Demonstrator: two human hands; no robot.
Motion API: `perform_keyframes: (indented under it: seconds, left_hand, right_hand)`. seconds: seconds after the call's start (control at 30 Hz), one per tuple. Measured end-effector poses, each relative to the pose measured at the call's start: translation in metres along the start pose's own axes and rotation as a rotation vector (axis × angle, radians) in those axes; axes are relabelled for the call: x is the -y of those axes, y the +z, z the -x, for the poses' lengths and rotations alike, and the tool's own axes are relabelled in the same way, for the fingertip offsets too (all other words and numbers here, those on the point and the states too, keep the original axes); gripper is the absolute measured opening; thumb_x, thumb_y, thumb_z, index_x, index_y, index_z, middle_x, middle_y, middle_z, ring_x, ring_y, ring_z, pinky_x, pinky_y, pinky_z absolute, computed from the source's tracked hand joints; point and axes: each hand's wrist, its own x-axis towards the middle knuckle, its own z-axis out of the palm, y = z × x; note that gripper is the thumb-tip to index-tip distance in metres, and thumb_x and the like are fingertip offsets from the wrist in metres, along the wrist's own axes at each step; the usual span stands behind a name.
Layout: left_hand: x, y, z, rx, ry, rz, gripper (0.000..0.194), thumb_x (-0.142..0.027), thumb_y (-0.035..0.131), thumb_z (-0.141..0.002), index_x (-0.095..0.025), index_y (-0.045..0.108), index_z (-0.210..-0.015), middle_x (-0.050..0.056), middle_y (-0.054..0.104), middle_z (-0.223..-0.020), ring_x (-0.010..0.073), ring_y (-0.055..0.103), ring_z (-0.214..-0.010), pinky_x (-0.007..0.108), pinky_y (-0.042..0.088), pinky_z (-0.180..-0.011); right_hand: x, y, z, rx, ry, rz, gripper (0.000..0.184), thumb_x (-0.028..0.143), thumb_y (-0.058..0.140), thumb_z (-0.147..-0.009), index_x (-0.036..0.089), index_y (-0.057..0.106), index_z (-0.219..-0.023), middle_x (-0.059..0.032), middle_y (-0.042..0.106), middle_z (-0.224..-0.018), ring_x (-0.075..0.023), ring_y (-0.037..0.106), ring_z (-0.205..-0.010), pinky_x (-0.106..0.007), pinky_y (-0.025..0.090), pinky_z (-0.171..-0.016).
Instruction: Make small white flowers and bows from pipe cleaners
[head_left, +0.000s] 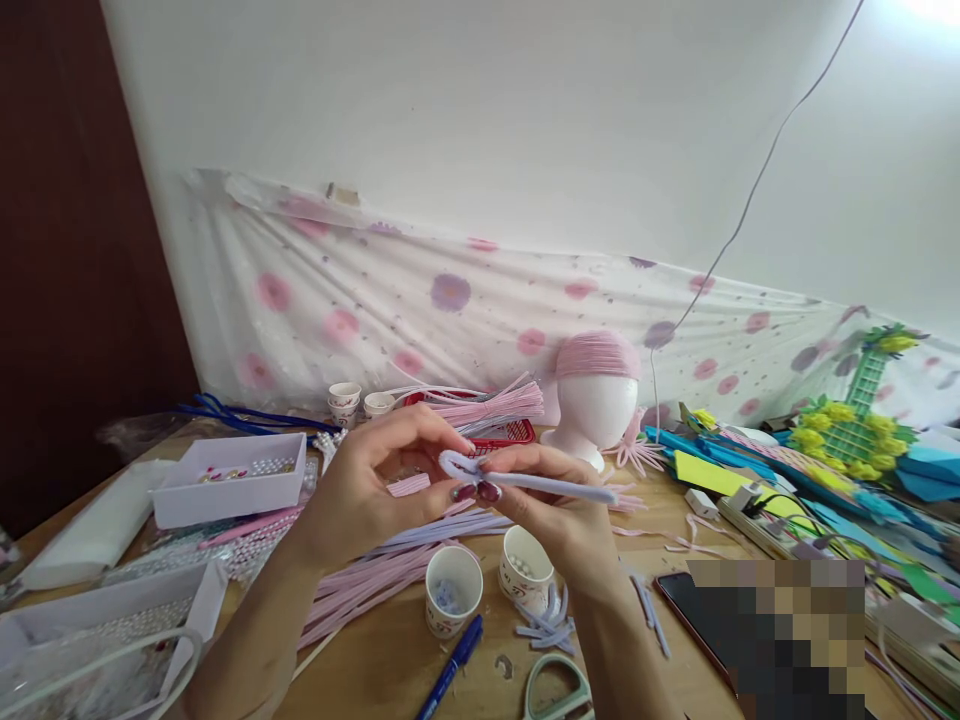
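Observation:
Both hands are raised over the table, pinching one pale lavender pipe cleaner [559,487]. Its left end is bent into a small loop, and a straight length sticks out to the right. My left hand [375,480] is closed, with thumb and fingertip at the loop. My right hand [559,510] grips just right of the loop with thumb and fingers closed. Below the hands stand a paper cup [454,590] with lavender bits in it and another paper cup [526,568] holding white beads. Cut lavender pieces [549,625] lie beside them.
A blue pen [451,668] and scissors [556,688] lie at the front. Pink pipe cleaners [367,595] spread left of the cups. Behind stands a white foam head [598,405] wrapped in pink. White boxes [229,490] sit left; a phone [701,620] and power strip [780,530] right.

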Motion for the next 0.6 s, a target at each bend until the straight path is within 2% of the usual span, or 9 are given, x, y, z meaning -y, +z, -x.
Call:
perform_keyframes:
  seconds: [0.07, 0.13, 0.27, 0.37, 0.47, 0.53, 0.6]
  left_hand:
    - [0.004, 0.004, -0.004, 0.017, 0.017, -0.018, 0.020, -0.008, 0.075, -0.080, -0.023, 0.082, -0.090, 0.003, 0.072, -0.089, 0.0156, 0.070, -0.082, 0.021, 0.062, -0.070]
    - [0.008, 0.009, -0.007, -0.028, 0.014, 0.016, 0.018, -0.010, 0.075, -0.082, -0.024, 0.083, -0.088, 0.003, 0.073, -0.090, 0.0159, 0.071, -0.086, 0.021, 0.062, -0.074]
    - [0.018, 0.022, -0.008, -0.106, -0.161, 0.239, 0.010, -0.019, 0.078, -0.085, -0.025, 0.083, -0.091, 0.000, 0.077, -0.085, 0.0130, 0.072, -0.080, 0.019, 0.062, -0.074]
    - [0.020, 0.027, -0.007, -0.124, -0.275, 0.355, 0.007, -0.028, 0.083, -0.083, -0.025, 0.083, -0.089, -0.002, 0.077, -0.078, 0.0102, 0.071, -0.071, 0.017, 0.062, -0.071]
    - [0.019, 0.029, -0.008, -0.150, -0.340, 0.389, 0.015, -0.033, 0.089, -0.076, -0.023, 0.084, -0.086, -0.002, 0.077, -0.073, 0.0094, 0.071, -0.065, 0.016, 0.062, -0.067]
    - [0.017, 0.029, -0.009, -0.150, -0.382, 0.398, 0.020, -0.032, 0.093, -0.070, -0.022, 0.084, -0.085, -0.002, 0.077, -0.070, 0.0101, 0.071, -0.063, 0.016, 0.062, -0.064]
    - [0.015, 0.030, -0.010, -0.146, -0.401, 0.408, 0.022, -0.031, 0.094, -0.068, -0.020, 0.084, -0.084, -0.001, 0.078, -0.069, 0.0109, 0.072, -0.063, 0.016, 0.062, -0.063]
  right_hand:
    - [0.000, 0.001, -0.001, -0.024, -0.017, 0.000, 0.011, 0.023, 0.091, -0.073, 0.028, 0.085, -0.080, -0.0005, 0.082, -0.077, -0.0131, 0.075, -0.066, -0.019, 0.063, -0.063]
    - [-0.001, 0.003, -0.002, -0.054, -0.036, 0.000, 0.011, 0.024, 0.092, -0.072, 0.028, 0.084, -0.079, -0.0001, 0.081, -0.075, -0.0132, 0.075, -0.066, -0.020, 0.062, -0.064]
    - [-0.001, 0.002, -0.002, -0.078, -0.069, 0.093, 0.007, 0.024, 0.085, -0.080, 0.029, 0.085, -0.085, -0.0006, 0.081, -0.076, -0.0153, 0.075, -0.067, -0.024, 0.062, -0.064]
    - [0.000, -0.001, -0.002, -0.101, -0.214, 0.333, 0.014, 0.018, 0.078, -0.085, 0.029, 0.084, -0.089, 0.0005, 0.074, -0.074, -0.0138, 0.067, -0.065, -0.024, 0.056, -0.060]
    - [-0.002, -0.005, -0.002, -0.147, -0.432, 0.551, 0.022, 0.011, 0.075, -0.086, 0.029, 0.082, -0.096, 0.0004, 0.063, -0.079, -0.0150, 0.059, -0.075, -0.026, 0.051, -0.067]
    - [-0.003, -0.007, -0.002, -0.119, -0.506, 0.583, 0.025, 0.010, 0.072, -0.089, 0.031, 0.080, -0.100, 0.0001, 0.058, -0.084, -0.0162, 0.056, -0.082, -0.028, 0.049, -0.072]
    - [-0.002, -0.008, -0.002, -0.035, -0.508, 0.558, 0.024, 0.011, 0.070, -0.091, 0.031, 0.078, -0.102, -0.0005, 0.058, -0.091, -0.0168, 0.056, -0.086, -0.028, 0.048, -0.074]
